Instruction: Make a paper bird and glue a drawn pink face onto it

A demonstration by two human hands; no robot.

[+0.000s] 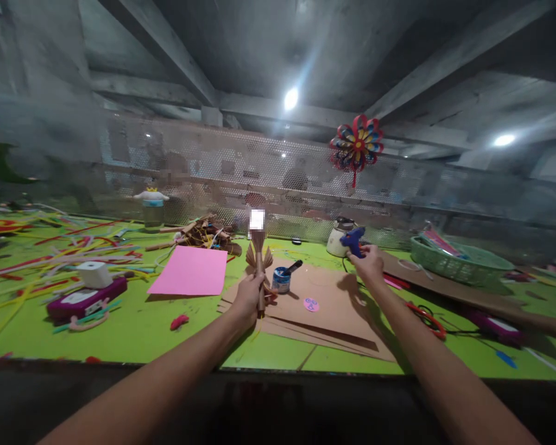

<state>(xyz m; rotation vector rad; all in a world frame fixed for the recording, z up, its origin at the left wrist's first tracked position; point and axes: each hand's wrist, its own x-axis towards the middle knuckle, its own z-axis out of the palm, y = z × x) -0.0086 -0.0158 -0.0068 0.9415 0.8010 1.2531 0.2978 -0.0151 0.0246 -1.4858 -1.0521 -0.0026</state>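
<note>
In my left hand point(249, 299) is an upright brown paper figure point(258, 256) with pleated, wing-like sides and a rolled stem; its blurred top shows white. The fingers are closed round the stem, above the cardboard sheets. Off to the right, my right hand point(369, 262) grips a blue glue gun point(353, 240), its nozzle raised beside a pale jar point(337, 240). Between the hands a small blue-labelled tin point(281, 281) with a dark-handled tool stands on the brown cardboard point(324, 326). A round pink face cutout point(311, 305) lies in front of the tin.
On the green table, a pink sheet point(189, 272) and a purple power strip point(88, 300) with a white plug lie left, among scattered coloured strips point(74, 253). At right are a green basket point(461, 262) and red-handled scissors point(426, 320). A perforated screen point(259, 161) rises behind.
</note>
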